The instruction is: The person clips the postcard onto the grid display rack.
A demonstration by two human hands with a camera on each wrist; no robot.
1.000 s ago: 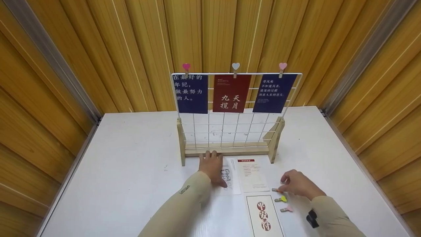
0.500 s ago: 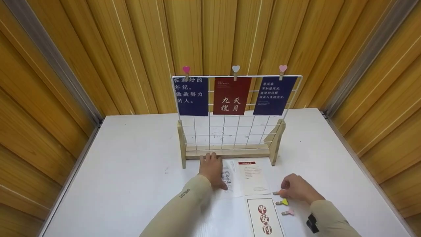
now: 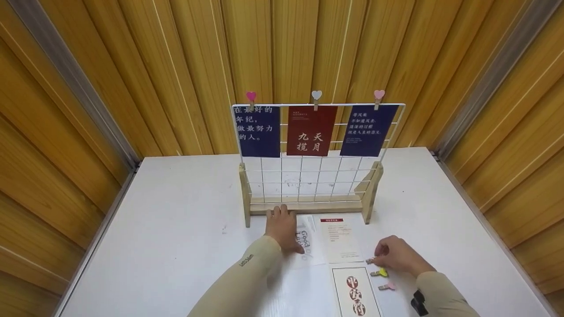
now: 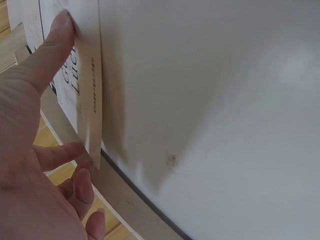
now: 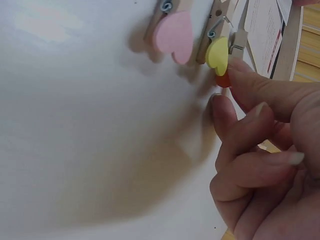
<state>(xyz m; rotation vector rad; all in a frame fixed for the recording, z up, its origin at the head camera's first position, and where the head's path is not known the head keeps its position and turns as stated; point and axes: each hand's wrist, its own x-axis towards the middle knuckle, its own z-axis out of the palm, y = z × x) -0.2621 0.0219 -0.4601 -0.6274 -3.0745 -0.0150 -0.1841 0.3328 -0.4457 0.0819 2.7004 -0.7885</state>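
My left hand (image 3: 282,229) holds a white "Good Luck" card (image 3: 305,242) at the foot of the grid stand. Its thumb lies on the card (image 4: 86,75) and its fingers curl at the far end; one long edge stands off the table. The right hand (image 3: 398,253) pinches a small wooden clothespin (image 3: 370,261) between thumb and forefinger. Its orange heart (image 5: 224,80) peeks out below the thumb, mostly covered. Right beside it lie a yellow-heart clothespin (image 3: 380,273) and a pink-heart clothespin (image 3: 387,286).
Three cards hang from heart clothespins on the white wire grid (image 3: 308,169), which stands in a wooden base (image 3: 308,207). A cream card (image 3: 339,242) and a bordered card with red circles (image 3: 355,288) lie on the white table (image 3: 189,229). Wood-look panels surround it.
The right fingers have closed round the orange-heart clothespin, hiding its heart in the head view. The head view has tilted up slightly. My left hand keeps its place on the card.
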